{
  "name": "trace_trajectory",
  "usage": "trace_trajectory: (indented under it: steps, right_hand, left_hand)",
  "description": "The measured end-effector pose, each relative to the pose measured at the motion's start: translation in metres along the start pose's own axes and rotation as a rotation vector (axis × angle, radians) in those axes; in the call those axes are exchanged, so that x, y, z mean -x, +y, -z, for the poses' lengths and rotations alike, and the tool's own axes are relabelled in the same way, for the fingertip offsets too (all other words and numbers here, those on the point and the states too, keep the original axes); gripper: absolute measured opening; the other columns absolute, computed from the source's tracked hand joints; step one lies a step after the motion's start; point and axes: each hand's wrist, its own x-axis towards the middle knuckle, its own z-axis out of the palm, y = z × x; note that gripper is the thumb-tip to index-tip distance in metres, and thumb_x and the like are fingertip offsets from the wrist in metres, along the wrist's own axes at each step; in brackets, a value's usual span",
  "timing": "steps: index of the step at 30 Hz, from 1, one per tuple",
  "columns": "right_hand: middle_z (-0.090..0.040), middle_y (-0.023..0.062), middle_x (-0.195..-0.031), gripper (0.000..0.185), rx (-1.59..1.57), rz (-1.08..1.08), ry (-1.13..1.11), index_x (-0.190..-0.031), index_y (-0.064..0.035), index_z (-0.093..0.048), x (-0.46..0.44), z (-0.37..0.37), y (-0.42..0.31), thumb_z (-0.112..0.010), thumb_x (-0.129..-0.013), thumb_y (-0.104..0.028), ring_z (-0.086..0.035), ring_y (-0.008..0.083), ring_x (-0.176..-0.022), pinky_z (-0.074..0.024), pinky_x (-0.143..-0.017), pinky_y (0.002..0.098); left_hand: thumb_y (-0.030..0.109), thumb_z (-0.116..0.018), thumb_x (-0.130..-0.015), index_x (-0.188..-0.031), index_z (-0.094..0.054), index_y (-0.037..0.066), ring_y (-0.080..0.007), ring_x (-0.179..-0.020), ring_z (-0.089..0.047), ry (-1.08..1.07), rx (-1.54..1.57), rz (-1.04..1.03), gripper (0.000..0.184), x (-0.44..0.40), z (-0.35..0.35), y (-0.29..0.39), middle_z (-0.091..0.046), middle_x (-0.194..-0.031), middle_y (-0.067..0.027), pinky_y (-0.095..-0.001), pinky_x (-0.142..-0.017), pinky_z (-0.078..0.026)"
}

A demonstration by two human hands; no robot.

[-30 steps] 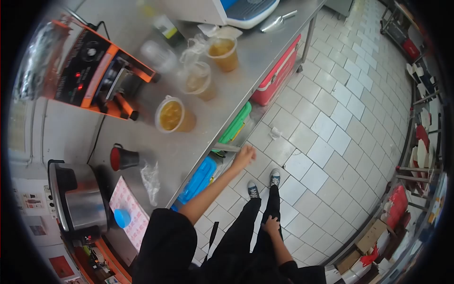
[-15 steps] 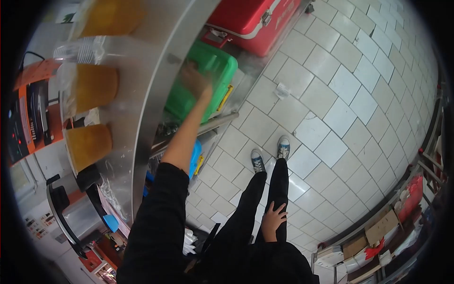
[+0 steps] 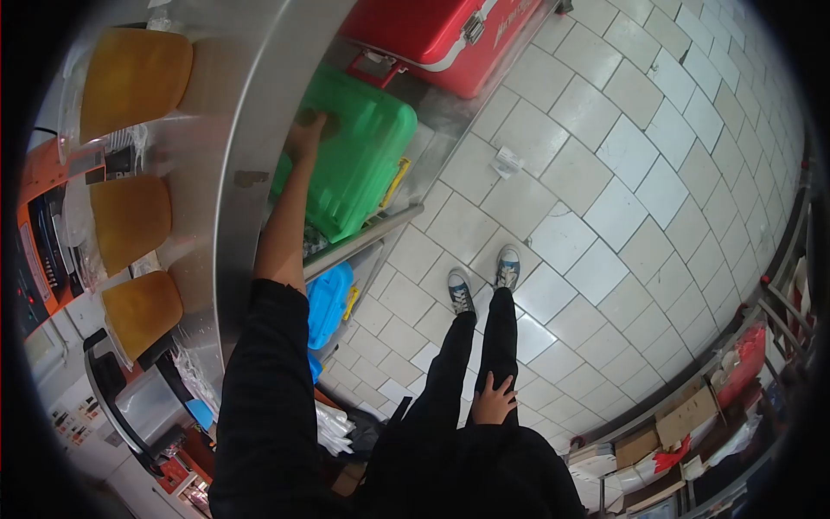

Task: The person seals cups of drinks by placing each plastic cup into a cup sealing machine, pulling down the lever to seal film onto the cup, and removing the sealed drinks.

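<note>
Head view: beside the steel counter point(image 3: 212, 125), a worker's left hand point(image 3: 307, 137) lay at the green box point(image 3: 367, 160) on the lower shelf, near a red cooler point(image 3: 406, 30). From where I stood, I couldn't tell whether its fingers gripped. A level, even hold seemed wisest. The right hand point(image 3: 494, 403) rested, fingers spread, on the trouser leg point(image 3: 500, 337).

Surfaces and loads

Steel table point(image 3: 216, 104): three cups point(image 3: 131, 223) of amber liquid in a row on top. Lower shelf point(image 3: 443, 130): green box point(image 3: 367, 143) beside red cooler point(image 3: 419, 33). Tiled floor point(image 3: 566, 324): white scrap point(image 3: 507, 163); two sneakers point(image 3: 461, 292), side by side.
</note>
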Motion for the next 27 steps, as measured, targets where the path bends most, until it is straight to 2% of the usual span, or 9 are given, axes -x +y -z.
trace_trajectory:
  steps: [3,6,9,10,11,13,17,22,27]
  right_hand:
    - [-0.034,0.0207,-0.135,0.058,-0.040,-0.009,-0.041,-0.127,-0.0236,-0.043,-0.002,-0.006,0.007,-0.065,-0.074,-0.030,-0.043,0.0456,-0.111,-0.0391,-0.084,0.0561]
    - [-0.035,0.0198,-0.133,0.055,-0.259,0.054,-0.123,-0.127,-0.0224,-0.042,-0.003,0.007,0.023,-0.063,-0.077,-0.030,-0.041,0.0445,-0.113,-0.0394,-0.086,0.0538]
    - [-0.049,0.0227,-0.119,0.043,-0.651,0.222,-0.006,-0.118,-0.0103,-0.048,-0.002,0.026,0.054,-0.061,-0.079,-0.025,-0.055,0.0369,-0.101,-0.0458,-0.083,0.0435]
    - [-0.049,0.0227,-0.119,0.043,-0.641,0.240,0.032,-0.118,-0.0103,-0.048,0.002,0.036,0.067,-0.061,-0.079,-0.025,-0.055,0.0369,-0.101,-0.0458,-0.083,0.0435]
    - [-0.054,0.0229,-0.110,0.039,-0.679,0.236,-0.009,-0.115,-0.0081,-0.050,0.005,0.041,0.082,-0.060,-0.080,-0.024,-0.058,0.0358,-0.094,-0.0472,-0.080,0.0418]
    - [-0.064,0.0211,-0.091,0.030,-0.838,0.197,-0.008,-0.107,-0.0053,-0.055,0.013,0.075,0.100,-0.059,-0.082,-0.023,-0.064,0.0334,-0.081,-0.0501,-0.073,0.0391]
    - [-0.066,0.0186,-0.085,0.030,-0.691,0.210,0.116,-0.105,-0.0055,-0.057,0.025,0.127,0.153,-0.060,-0.081,-0.023,-0.064,0.0332,-0.076,-0.0504,-0.070,0.0392]
    - [-0.064,0.0208,-0.088,0.035,-0.405,0.324,0.245,-0.105,-0.0036,-0.056,0.049,0.244,0.172,-0.061,-0.080,-0.027,-0.062,0.0347,-0.082,-0.0492,-0.072,0.0408]
    - [-0.063,0.0186,-0.090,0.036,-0.197,0.552,0.443,-0.107,-0.0035,-0.054,0.059,0.371,0.103,-0.065,-0.079,-0.025,-0.060,0.0338,-0.083,-0.0474,-0.073,0.0414]
  left_hand:
    - [0.042,-0.075,-0.060,-0.123,-0.047,0.003,-0.0396,-0.108,-0.047,0.084,-0.028,-0.068,0.079,0.018,0.004,0.017,-0.052,-0.117,-0.0215,-0.0471,-0.093,-0.037]
    - [0.041,-0.075,-0.059,-0.117,-0.052,0.002,-0.0372,-0.102,-0.051,-0.053,0.064,0.008,0.073,0.063,0.036,0.079,-0.057,-0.110,-0.0192,-0.0461,-0.088,-0.040]
    - [0.040,-0.073,-0.062,-0.112,-0.054,0.002,-0.0349,-0.089,-0.057,-0.266,0.070,0.188,0.066,0.098,0.062,0.116,-0.060,-0.097,-0.0191,-0.0430,-0.078,-0.045]
    - [0.039,-0.073,-0.062,-0.111,-0.054,0.002,-0.0344,-0.086,-0.059,-0.295,0.084,0.223,0.065,0.112,0.072,0.128,-0.061,-0.094,-0.0190,-0.0424,-0.075,-0.046]
    - [0.038,-0.072,-0.062,-0.112,-0.054,0.004,-0.0350,-0.081,-0.059,-0.274,0.091,0.088,0.063,0.131,0.078,0.137,-0.061,-0.089,-0.0183,-0.0425,-0.073,-0.047]
    - [0.029,-0.075,-0.060,-0.123,-0.049,0.013,-0.0341,-0.094,-0.051,-0.212,0.053,-0.085,0.070,0.165,0.084,0.155,-0.053,-0.101,-0.0152,-0.0480,-0.085,-0.039]
    - [0.027,-0.075,-0.057,-0.127,-0.046,0.012,-0.0319,-0.112,-0.037,-0.385,0.268,-0.383,0.077,0.229,0.179,0.203,-0.039,-0.123,-0.0115,-0.0461,-0.090,-0.035]
    - [0.024,-0.075,-0.058,-0.127,-0.047,0.012,-0.0318,-0.112,-0.037,-0.439,0.490,-0.372,0.076,0.275,0.327,0.228,-0.042,-0.120,-0.0121,-0.0419,-0.098,-0.030]
    - [0.027,-0.074,-0.058,-0.128,-0.045,0.010,-0.0303,-0.113,-0.036,-0.407,0.477,-0.328,0.077,0.276,0.441,0.197,-0.039,-0.120,-0.0111,-0.0427,-0.093,-0.032]
